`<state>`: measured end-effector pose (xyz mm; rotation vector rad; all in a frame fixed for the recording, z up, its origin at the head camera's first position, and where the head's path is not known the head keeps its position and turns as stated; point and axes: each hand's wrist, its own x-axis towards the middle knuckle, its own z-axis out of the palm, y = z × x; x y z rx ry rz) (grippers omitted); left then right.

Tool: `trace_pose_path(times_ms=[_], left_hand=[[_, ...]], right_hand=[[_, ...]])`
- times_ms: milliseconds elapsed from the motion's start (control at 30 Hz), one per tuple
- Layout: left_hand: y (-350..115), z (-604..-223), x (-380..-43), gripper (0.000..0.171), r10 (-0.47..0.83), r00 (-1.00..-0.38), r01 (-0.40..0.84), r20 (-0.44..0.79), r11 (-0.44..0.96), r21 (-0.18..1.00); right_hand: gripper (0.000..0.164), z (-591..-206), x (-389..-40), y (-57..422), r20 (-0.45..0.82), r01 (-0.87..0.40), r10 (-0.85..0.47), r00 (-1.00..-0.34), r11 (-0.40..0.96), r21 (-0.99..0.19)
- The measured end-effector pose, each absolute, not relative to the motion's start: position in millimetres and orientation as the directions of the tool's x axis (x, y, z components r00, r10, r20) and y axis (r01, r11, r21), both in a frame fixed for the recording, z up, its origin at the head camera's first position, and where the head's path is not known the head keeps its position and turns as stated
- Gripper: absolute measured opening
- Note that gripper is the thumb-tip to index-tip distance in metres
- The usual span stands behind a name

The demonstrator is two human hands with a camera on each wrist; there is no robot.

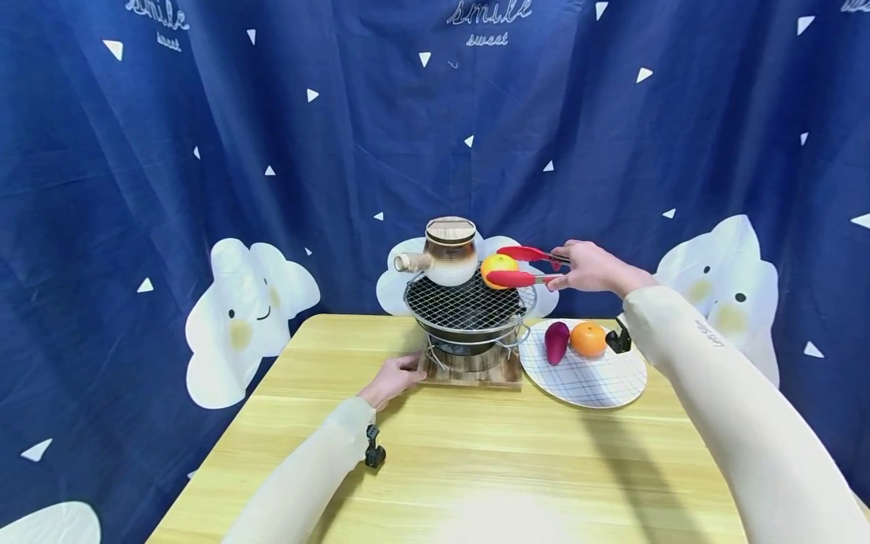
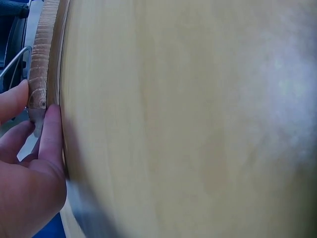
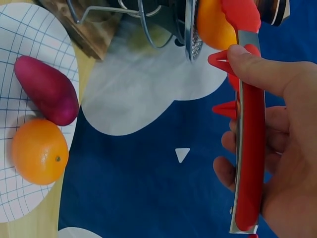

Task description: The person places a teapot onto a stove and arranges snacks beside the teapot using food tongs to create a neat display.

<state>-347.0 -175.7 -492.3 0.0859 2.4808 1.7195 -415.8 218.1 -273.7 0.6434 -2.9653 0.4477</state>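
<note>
Far on our desk (image 1: 435, 453), the round wire-mesh grill (image 1: 469, 310) stands on a grained wooden base (image 1: 504, 375); the fingers of our left hand (image 1: 396, 380) pinch its left edge, probably for steadiness. Right of it lies the gridded plate (image 1: 612, 385). The round-bellied pot (image 1: 454, 264) sits far left on the grill. Our right hand (image 1: 590, 266) clamps its fingers on red tongs (image 1: 513, 279), likely for reach, gripping the smooth yellow-orange fruit (image 1: 499, 264) at the grill's right.

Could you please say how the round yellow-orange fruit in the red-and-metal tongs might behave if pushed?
The fruit might slip or twist, since the tongs hold only its curved sides. Being nearly spherical, it could roll if released onto the round black wire-mesh grill.
</note>
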Motion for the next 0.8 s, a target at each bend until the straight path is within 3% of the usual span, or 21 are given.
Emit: trace_pose_path(times_ms=[800], left_hand=[[-174.4, -489.9, -346.6, 0.061, 0.129, -0.989, -0.025, -0.070, 0.326, 0.945]], right_hand=[[0.080, -277.6, -421.1, 209.8, 0.111, -0.404, -0.389, -0.914, 0.858, -0.318]])
